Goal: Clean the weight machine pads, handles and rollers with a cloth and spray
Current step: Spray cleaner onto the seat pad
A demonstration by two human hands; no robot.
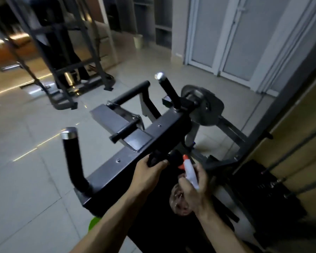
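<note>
Left hand (148,170): fingers curled tight round a black grip (156,158) just under the machine's crossbar (128,159). I cannot tell whether it is cloth or handle. Right hand (193,190): wrapped round the spray bottle (190,177), with the orange nozzle (182,162) just beside my left fingers. 2 uprights: near upright handle (69,157) left of my left hand, far upright handle (169,90) beyond both hands.

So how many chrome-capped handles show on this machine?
2. One chrome-capped handle rises from the near left end of the crossbar; the other handle stands at its far end, beside the weight plate. More may be hidden out of view.
</note>
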